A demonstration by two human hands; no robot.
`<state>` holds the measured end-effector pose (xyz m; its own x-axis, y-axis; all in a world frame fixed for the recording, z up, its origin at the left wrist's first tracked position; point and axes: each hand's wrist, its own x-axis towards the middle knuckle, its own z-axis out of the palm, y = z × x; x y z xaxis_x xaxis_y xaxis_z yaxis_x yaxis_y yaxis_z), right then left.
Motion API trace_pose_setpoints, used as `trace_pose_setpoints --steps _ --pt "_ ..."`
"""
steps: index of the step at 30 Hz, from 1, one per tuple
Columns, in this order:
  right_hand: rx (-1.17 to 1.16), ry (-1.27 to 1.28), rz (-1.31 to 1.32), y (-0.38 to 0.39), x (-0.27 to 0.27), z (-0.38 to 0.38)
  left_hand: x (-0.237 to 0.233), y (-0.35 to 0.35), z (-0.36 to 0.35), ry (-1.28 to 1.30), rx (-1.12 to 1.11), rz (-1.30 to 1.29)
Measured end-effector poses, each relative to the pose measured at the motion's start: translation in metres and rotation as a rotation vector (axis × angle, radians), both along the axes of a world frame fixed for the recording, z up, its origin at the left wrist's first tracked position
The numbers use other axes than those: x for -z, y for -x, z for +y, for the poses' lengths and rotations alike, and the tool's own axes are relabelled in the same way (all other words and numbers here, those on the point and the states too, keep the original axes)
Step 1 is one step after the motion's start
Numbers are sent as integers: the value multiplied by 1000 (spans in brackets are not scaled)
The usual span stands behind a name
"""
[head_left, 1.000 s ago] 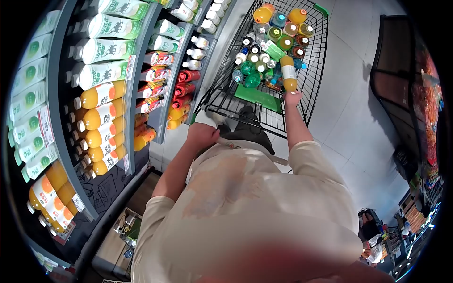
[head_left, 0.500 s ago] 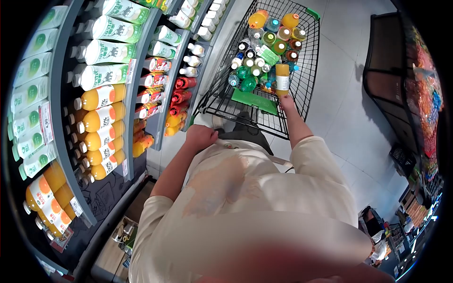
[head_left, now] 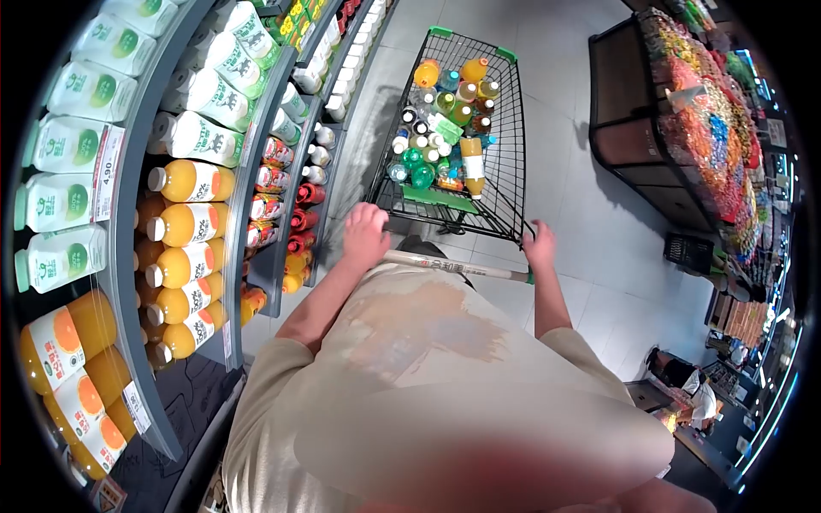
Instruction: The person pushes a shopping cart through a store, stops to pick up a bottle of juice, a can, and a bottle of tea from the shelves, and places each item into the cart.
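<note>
1. Drawn back from the juice bottle [head_left: 473, 167], the right hand [head_left: 540, 245] is now by the near right corner of the cart [head_left: 440, 199], fingers loosely bent; whether it grips the frame, I cannot tell.
2. That bottle rests in the cart, ahead and left of this hand, beside other bottles [head_left: 422, 173].
3. Left hand [head_left: 366, 232]: fingers bent, slightly apart, near the opposite corner; grip unclear.
4. Between both hands, nearer the body, runs the handle [head_left: 462, 266].

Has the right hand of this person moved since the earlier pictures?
Yes. Judged against the cart, the right hand has moved back towards the person, away from the yellow-orange bottle it held.
</note>
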<state>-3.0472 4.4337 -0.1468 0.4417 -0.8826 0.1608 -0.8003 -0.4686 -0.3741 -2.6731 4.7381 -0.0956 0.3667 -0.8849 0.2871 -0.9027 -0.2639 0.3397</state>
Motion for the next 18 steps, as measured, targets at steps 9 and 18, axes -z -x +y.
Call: trace_pose_setpoints --steps 9,18 --pt "455 -550 -61 43 59 22 31 -41 -22 -280 -304 424" --pt "312 -376 79 42 100 -3 50 -66 -30 -302 -228 394"
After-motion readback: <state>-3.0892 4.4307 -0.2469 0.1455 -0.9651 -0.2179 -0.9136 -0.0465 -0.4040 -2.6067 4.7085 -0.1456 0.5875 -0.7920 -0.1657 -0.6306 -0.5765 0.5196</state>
